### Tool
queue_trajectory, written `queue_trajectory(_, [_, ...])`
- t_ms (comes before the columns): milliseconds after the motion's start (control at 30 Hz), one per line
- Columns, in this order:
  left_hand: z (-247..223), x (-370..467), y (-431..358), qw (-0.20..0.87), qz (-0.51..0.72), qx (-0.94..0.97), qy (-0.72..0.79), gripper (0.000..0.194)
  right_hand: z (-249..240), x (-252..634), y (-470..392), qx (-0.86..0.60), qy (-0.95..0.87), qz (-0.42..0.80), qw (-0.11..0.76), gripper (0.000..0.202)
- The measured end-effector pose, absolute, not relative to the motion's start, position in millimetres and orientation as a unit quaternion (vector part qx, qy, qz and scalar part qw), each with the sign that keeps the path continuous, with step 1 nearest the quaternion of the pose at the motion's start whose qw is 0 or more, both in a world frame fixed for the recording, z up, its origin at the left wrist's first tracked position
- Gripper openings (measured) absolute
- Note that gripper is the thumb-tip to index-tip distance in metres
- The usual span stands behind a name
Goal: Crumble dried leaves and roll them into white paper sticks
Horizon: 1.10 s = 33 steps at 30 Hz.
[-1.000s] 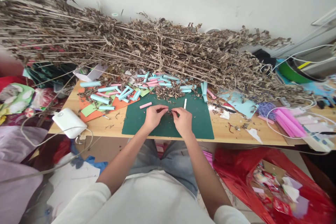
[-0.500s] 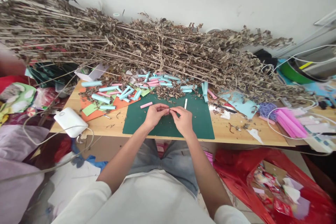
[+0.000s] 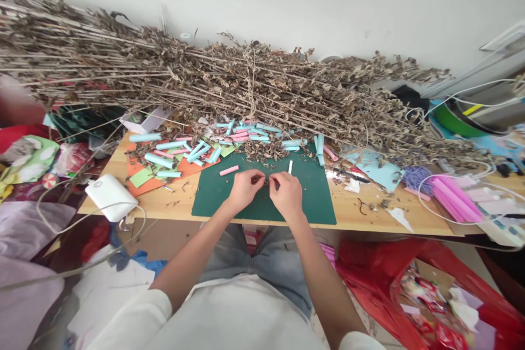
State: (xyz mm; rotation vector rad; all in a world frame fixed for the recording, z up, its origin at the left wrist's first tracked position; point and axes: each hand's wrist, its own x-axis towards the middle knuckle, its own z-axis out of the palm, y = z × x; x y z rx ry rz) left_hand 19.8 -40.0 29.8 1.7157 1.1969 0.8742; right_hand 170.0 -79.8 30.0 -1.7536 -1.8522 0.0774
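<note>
Over the green mat (image 3: 262, 210), my left hand (image 3: 245, 190) has its fingers curled together around some dried leaf bits. My right hand (image 3: 286, 192) is beside it, a small gap between them, thumb and fingers pinched; what they hold is hidden. A pink paper roll (image 3: 228, 170) lies on the mat left of my left hand. Behind my right hand is a small white stick (image 3: 290, 167). Crumbled dried leaves (image 3: 262, 149) are heaped at the mat's back edge.
Long dried plant stalks (image 3: 213, 79) span the back. Blue rolls (image 3: 159, 161) lie on orange paper (image 3: 141, 188). A white power bank (image 3: 110, 197) is at the left, pink paper (image 3: 456, 198) at the right. Below hangs a red bag (image 3: 369, 270) of wrappers.
My hands have moved slightly apart, and the fingers of both have curled inward more. The whole view has shifted a little, with the table lower in the picture.
</note>
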Motion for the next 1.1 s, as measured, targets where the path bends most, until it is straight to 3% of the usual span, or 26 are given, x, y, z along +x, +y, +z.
queue_trajectory(267, [16,18,-34,0.570,0.396,0.535,0.481,0.026,24,177,-78,-0.635,-0.668,0.133,0.365,0.023])
queue_trajectory(467, [12,20,-33,0.593,0.416,0.517,0.455,0.023,28,173,-77,-0.620,-0.680,0.122,0.371,0.019])
queue_trajectory(767, [14,20,-34,0.588,0.405,0.535,0.452,0.020,31,170,-79,-0.624,-0.718,0.075,0.300,0.017])
queue_trajectory(967, [19,21,-36,0.653,0.435,0.426,0.450,0.031,25,171,-79,-0.635,-0.666,0.092,0.381,0.017])
queue_trajectory(1100, [21,20,-36,0.669,0.445,0.386,0.454,0.038,21,176,-76,-0.628,-0.669,0.115,0.381,0.021])
